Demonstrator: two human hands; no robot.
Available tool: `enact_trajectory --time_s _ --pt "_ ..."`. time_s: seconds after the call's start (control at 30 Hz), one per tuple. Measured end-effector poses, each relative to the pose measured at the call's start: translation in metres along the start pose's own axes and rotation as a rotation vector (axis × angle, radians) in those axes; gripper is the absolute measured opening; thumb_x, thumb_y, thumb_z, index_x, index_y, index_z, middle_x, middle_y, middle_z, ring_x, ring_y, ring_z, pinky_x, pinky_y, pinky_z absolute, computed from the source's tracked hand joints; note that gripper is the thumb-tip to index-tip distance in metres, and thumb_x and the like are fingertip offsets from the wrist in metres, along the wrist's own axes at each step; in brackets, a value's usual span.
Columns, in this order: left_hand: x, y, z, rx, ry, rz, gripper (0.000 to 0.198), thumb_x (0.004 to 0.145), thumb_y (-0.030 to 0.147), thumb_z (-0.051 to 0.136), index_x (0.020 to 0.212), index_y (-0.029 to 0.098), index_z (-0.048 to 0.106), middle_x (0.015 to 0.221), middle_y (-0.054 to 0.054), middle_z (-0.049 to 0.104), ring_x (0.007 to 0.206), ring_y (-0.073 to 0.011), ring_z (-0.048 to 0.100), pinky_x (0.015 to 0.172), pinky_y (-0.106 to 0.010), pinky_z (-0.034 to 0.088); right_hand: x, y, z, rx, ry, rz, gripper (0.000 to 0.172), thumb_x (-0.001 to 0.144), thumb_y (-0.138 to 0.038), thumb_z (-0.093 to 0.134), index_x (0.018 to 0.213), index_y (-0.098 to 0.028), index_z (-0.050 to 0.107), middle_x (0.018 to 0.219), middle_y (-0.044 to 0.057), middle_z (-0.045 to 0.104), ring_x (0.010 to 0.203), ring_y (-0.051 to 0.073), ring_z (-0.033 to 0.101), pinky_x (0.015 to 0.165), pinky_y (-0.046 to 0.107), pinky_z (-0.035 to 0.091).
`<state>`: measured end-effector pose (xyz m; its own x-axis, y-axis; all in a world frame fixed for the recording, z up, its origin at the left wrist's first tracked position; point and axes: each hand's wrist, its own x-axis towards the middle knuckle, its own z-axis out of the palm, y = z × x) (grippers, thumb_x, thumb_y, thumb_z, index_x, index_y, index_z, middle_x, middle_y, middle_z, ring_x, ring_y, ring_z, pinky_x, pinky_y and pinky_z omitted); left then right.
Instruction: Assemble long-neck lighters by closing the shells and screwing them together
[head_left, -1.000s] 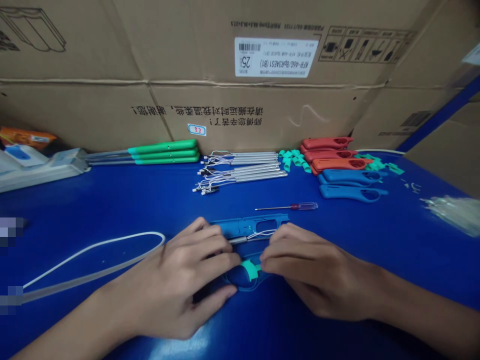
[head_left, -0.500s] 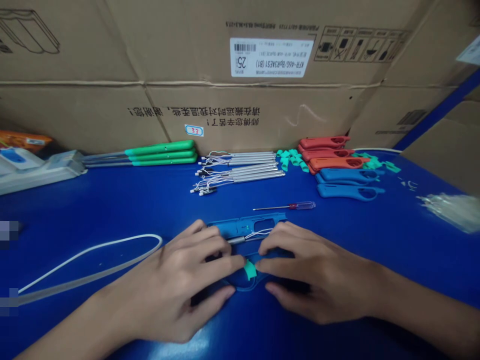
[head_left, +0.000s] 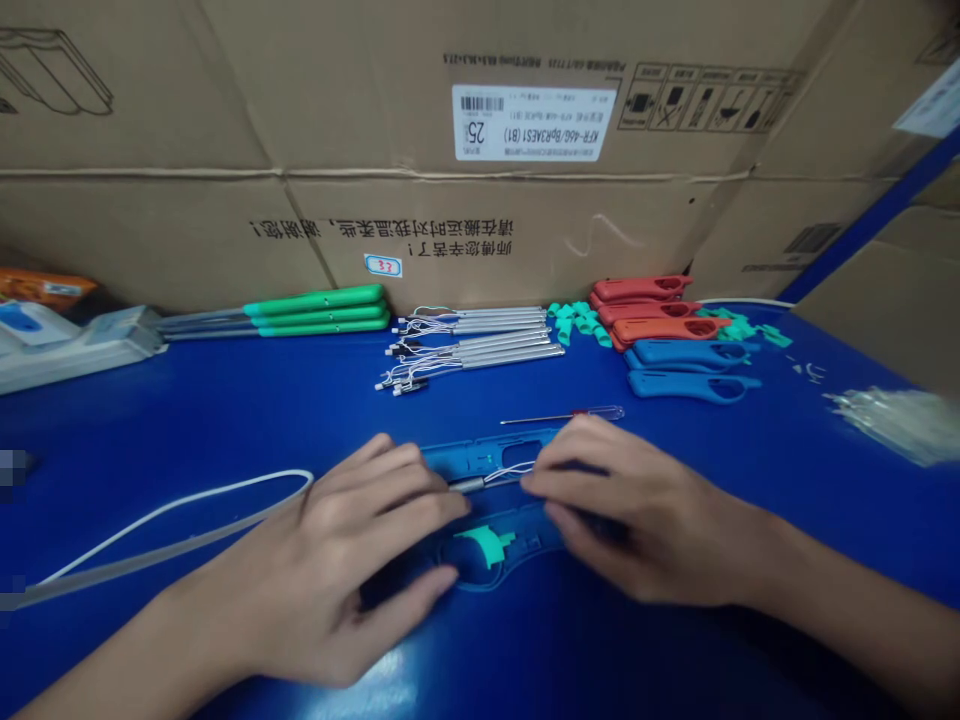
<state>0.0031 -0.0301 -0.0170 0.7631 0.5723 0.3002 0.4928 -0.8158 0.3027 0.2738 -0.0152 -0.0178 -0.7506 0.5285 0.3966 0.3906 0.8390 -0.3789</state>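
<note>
A brown cardboard panel (head_left: 165,90) backs the blue worktop (head_left: 187,430), its Chinese lettering (head_left: 427,229) upside down — as is the white label (head_left: 534,122) reading KFR-46G/BpR3AES1 (B1). Beside the label runs a row of pictograms (head_left: 701,98); below the lettering sits a small blue-edged sticker (head_left: 383,265) with red figures. At left, an orange packet (head_left: 45,288) lies behind a white power strip (head_left: 112,340), while a white cord (head_left: 289,472) curves nearer the camera. At far right — a bundle of clear plastic (head_left: 896,425) near the edge.

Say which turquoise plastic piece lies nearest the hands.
The turquoise piece on the blue handle half nearest the camera; the other loose turquoise pieces lie in clusters farther back.
</note>
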Motion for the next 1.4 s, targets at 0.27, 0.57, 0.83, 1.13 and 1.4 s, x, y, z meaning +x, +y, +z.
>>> enact_trajectory --time_s 0.27,0.57,0.83,1.13,1.4 --pt "-0.002 -0.014 0.005 0.06 0.025 -0.124 0.012 0.09 0.017 0.05 0.093 0.017 0.062 0.083 -0.004 0.061 0.078 -0.0174 0.055 0.085 -0.037 0.042 -0.002 0.019 -0.018 -0.073 -0.072 0.202 0.018 0.082 -0.01 0.054 0.093 -0.016 0.067 0.082 0.005 0.063 0.077 0.017 0.056 0.07 0.03 0.045" --pt "-0.002 -0.02 0.006 0.103 -0.034 -0.143 0.012 0.094 0.025 0.052 0.093 0.019 0.061 0.085 -0.003 0.061 0.082 -0.0167 0.056 0.088 -0.035 0.04 -0.002 0.017 -0.019 -0.03 -0.306 0.307 0.013 0.087 -0.016 0.055 0.09 -0.02 0.068 0.086 0.003 0.064 0.082 0.017 0.057 0.073 0.029 0.042" --pt "-0.001 -0.016 0.004 0.144 -0.005 -0.104 0.014 0.094 0.022 0.05 0.09 0.019 0.063 0.082 -0.001 0.062 0.076 -0.015 0.056 0.09 -0.035 0.036 -0.001 0.019 -0.019 -0.022 -0.327 0.303 0.014 0.093 -0.02 0.052 0.09 -0.019 0.066 0.091 0.004 0.063 0.086 0.017 0.057 0.076 0.029 0.043" --pt "-0.001 -0.019 -0.013 0.085 -0.017 -0.058 0.011 0.089 0.019 0.052 0.087 0.019 0.063 0.078 0.0 0.063 0.071 -0.0135 0.058 0.087 -0.035 0.04 -0.001 0.003 -0.021 0.061 -0.211 0.219 0.014 0.093 -0.018 0.051 0.091 -0.018 0.065 0.088 0.004 0.063 0.083 0.015 0.056 0.078 0.029 0.042" --pt "-0.002 -0.016 -0.019 -0.142 -0.098 -0.125 0.012 0.088 0.015 0.053 0.086 0.021 0.063 0.076 0.0 0.062 0.072 -0.0134 0.059 0.078 -0.032 0.043 -0.001 -0.005 -0.025 0.202 -0.142 0.172 0.009 0.09 -0.015 0.053 0.091 -0.016 0.062 0.085 0.002 0.063 0.078 0.011 0.055 0.071 0.023 0.042"
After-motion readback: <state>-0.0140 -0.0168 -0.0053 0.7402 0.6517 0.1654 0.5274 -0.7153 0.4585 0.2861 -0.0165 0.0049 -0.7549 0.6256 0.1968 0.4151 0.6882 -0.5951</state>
